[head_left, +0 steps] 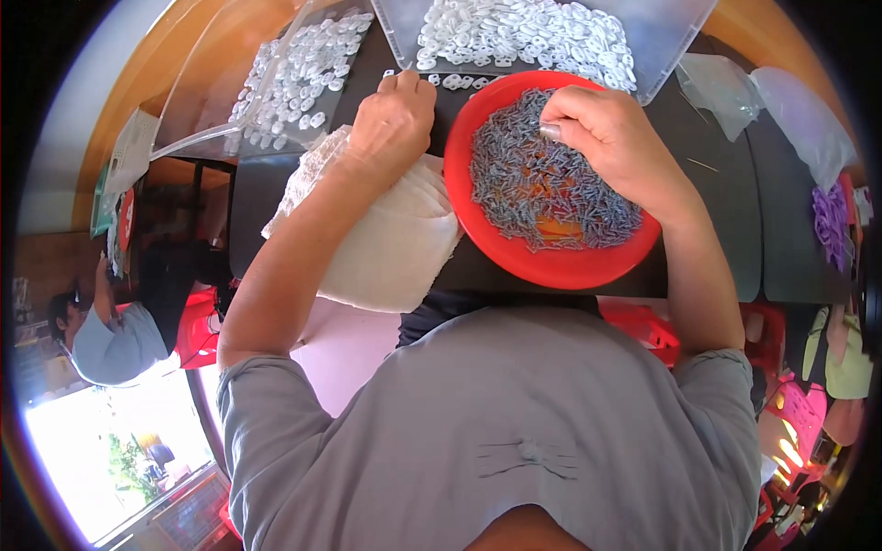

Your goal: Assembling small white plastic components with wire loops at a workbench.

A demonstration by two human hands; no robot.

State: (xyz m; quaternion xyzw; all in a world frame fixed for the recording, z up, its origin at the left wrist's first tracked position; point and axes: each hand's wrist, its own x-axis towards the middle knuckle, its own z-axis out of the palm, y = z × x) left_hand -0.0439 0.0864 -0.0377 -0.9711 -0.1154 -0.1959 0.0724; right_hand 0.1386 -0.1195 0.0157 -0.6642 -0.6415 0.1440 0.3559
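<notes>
My right hand [608, 138] hovers over a red round basin [464, 197], thumb and fingertips pinched together. Whatever the pinch holds is too small to make out. Many small grey screws [588, 207] fill the basin, thinner in the middle where its red floor shows. To the left, my left hand [393, 124] is closed with the fingers curled down near the table, just short of several loose small white plastic pieces [450, 82]. What its fingertips hold is hidden. Beneath that forearm lies a folded cream cloth [381, 248] at the table edge.
A clear plastic bin [675, 55] holding many white pieces [524, 32] stands beyond the basin. Another clear container with white pieces [317, 73] is at the far left. Clear plastic bags [721, 92] lie at the right on the dark table [717, 184]. Other people sit at both sides.
</notes>
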